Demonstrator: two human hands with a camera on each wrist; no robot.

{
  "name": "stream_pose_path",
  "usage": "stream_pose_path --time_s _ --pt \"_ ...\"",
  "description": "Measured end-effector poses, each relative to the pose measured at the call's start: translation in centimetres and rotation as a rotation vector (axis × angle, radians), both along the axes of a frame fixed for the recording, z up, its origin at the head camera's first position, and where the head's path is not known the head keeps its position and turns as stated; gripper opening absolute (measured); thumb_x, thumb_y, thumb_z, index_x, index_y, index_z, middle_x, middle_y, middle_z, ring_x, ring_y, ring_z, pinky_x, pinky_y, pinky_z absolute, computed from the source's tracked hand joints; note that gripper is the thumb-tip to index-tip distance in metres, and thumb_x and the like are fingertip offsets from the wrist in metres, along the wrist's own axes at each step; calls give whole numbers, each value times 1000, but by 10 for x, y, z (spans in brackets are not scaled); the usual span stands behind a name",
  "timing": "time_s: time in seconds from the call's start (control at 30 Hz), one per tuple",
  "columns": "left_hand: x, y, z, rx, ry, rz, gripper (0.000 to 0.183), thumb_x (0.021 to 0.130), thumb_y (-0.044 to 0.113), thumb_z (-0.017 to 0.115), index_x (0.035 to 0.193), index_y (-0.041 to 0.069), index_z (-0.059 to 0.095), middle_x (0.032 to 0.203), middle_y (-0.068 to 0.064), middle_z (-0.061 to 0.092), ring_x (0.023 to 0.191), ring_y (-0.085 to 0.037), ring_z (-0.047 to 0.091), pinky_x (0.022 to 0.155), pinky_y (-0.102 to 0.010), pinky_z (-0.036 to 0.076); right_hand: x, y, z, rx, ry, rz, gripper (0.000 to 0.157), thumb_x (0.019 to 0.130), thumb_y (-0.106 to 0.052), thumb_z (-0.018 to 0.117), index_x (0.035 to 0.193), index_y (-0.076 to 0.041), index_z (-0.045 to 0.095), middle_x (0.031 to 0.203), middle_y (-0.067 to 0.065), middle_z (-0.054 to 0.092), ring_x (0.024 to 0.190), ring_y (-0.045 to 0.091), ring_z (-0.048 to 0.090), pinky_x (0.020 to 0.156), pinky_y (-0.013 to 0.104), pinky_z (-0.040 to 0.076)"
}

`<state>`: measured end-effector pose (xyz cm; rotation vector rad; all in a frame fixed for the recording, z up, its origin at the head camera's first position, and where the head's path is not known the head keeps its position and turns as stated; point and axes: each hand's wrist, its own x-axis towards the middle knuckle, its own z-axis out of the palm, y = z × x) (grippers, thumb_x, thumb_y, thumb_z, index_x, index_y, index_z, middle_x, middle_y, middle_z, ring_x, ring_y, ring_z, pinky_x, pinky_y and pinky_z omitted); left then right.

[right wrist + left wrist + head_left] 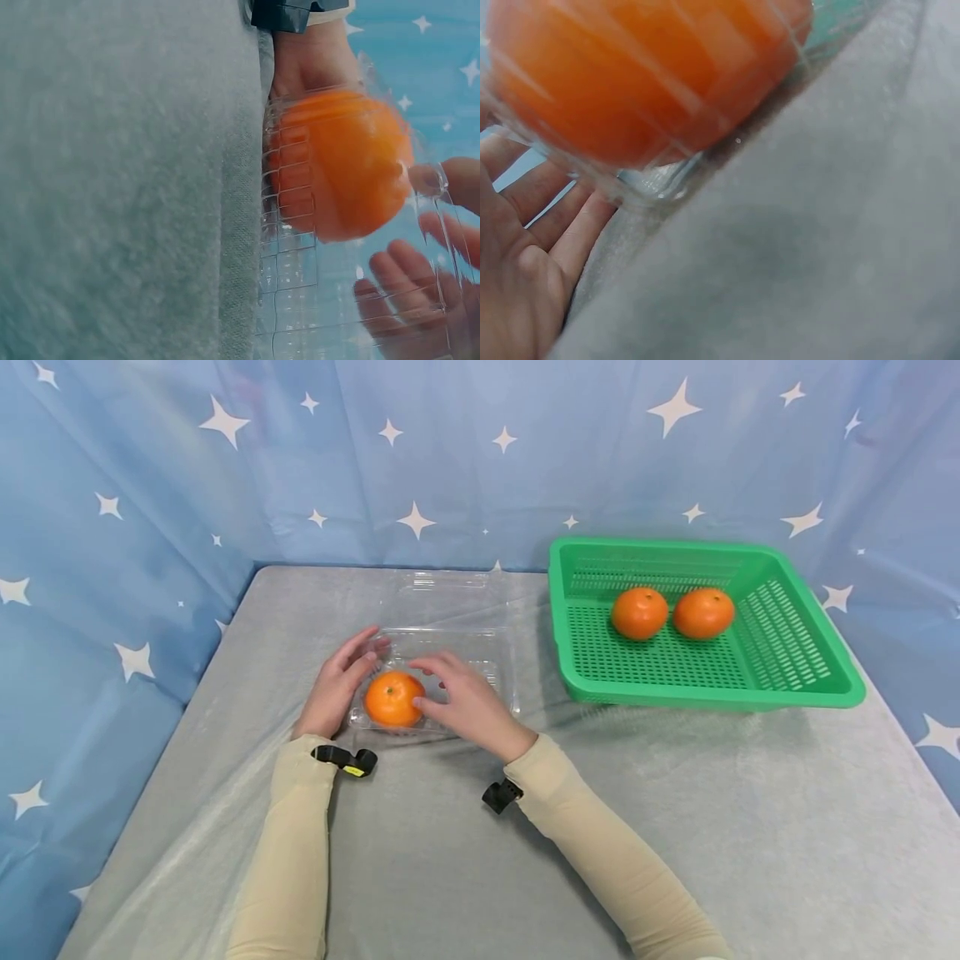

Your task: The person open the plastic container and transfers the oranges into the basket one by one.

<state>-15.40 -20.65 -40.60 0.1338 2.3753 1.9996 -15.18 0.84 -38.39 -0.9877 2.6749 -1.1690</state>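
Note:
An orange (pixel 393 698) sits in the near left corner of a clear plastic clamshell box (pixel 480 647), whose lid (pixel 450 593) lies folded back. Along the box's left side my left hand (pixel 339 683) rests with its fingers stretched out. The left wrist view shows that palm (pixel 514 247) beside the clear wall, with the orange (pixel 652 75) behind the plastic. My right hand (pixel 468 702) reaches over the box, thumb at the orange's right side and the other fingers loosely bent. In the right wrist view its thumb (pixel 427 180) meets the orange (pixel 345 165), while the remaining fingers spread apart from it.
A green basket (pixel 705 696) stands at the back right, holding two more oranges (pixel 639 613). A grey cloth (pixel 420 852) covers the table. Blue curtains (pixel 450 468) with white stars hang behind and to the left.

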Motion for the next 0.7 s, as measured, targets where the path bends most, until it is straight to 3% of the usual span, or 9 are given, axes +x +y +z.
stream_pose_path --time_s 0.27,0.7 --pt "0 0 0 -5 -9 4 42 94 23 46 134 28 39 132 -5 45 121 -18 41 102 -41 28 0 -2 -3 86 7 24 51 82 -34 61 129 -24 46 129 -4 42 115 13 44 93 36 40" --pt "0 1 0 -12 -21 13 42 94 25 46 134 30 38 133 -4 45 121 -17 41 102 -41 28 4 -3 -2 119 -24 125 59 83 -37 59 136 -24 35 136 -3 34 117 11 40 95 31 38"
